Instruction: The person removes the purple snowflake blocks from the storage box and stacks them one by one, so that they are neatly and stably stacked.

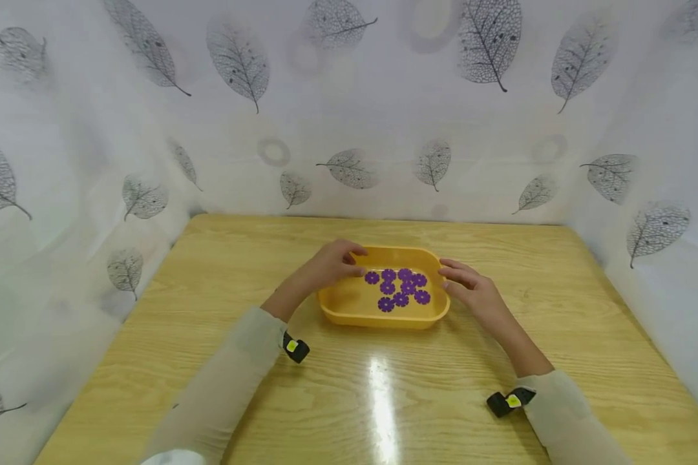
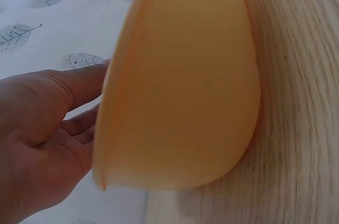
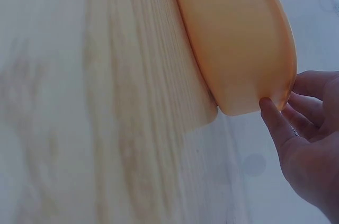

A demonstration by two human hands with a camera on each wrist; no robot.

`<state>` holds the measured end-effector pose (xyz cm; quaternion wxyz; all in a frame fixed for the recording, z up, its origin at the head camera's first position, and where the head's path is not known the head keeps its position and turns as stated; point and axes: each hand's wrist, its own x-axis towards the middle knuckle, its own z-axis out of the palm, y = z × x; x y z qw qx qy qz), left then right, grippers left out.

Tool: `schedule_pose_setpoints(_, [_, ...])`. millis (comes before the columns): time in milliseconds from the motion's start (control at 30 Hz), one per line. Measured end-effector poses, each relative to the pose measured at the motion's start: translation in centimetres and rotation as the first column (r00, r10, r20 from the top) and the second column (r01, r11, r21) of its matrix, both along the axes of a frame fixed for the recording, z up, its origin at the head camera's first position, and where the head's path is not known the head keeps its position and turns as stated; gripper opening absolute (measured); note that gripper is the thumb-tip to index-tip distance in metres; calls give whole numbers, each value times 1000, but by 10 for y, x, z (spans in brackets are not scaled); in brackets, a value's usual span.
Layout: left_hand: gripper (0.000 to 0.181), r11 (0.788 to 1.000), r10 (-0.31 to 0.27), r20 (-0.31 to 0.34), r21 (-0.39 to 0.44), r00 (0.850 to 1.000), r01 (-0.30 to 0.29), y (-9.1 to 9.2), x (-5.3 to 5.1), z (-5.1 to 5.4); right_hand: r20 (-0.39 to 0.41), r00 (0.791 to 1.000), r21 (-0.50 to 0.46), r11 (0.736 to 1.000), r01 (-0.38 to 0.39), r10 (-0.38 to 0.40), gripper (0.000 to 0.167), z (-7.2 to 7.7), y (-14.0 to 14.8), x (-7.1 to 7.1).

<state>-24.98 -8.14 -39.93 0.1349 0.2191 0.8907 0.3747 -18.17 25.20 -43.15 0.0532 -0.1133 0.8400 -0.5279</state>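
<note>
A yellow plastic tray (image 1: 384,321) with rounded corners rests on the wooden table. Several purple flower-shaped discs (image 1: 401,299) lie loose on its floor, some overlapping. My left hand (image 1: 333,263) reaches over the tray's left rim, its fingers loosely bent and nothing visible between them. In the left wrist view the tray's outer wall (image 2: 180,86) partly hides those fingers. At the other end my right hand (image 1: 475,294) pinches the right rim. The right wrist view shows its thumb (image 3: 269,108) against the outer wall and the other fingers at the rim.
The light wooden table (image 1: 256,258) extends around the tray, with a bright reflection in front. A pale curtain (image 1: 372,116) printed with grey leaves hangs behind and on both sides. Each sleeve carries a black wrist camera (image 1: 296,349).
</note>
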Motion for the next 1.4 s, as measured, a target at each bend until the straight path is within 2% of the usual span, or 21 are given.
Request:
schedule_pose_setpoints(200, [44,1000,1,43,-12,999,0,15,-2,-7,4,1000,4,1000,7,-7,45,0,0,-1])
schedule_pose_setpoints(367, [44,999,-30,45,-34,999,31,23,-2,-15,3,1000,-26,1000,1,-1,45,-2,1,0])
schedule_pose_setpoints(500, [43,998,-33,76,-57,997,37,26,-3,-21,3,1000,-35,999,2,-2,45,-4,1,-1])
schedule_pose_setpoints(733, [39,985,-38,1,-167,999,37,32,-6,-32,2,1000,-46,999,5,-5,43,-5,0,-2])
schedule_pose_setpoints(933, [36,983,-20,-15,-182,1000,17,34,-5,-35,-7,1000,-34,999,-2,2,43,-4,0,-2])
schedule_pose_setpoints(1400, [31,977,-43,-30,-209,999,36,37,-3,-36,-7,1000,-21,1000,-3,3,44,-3,0,-1])
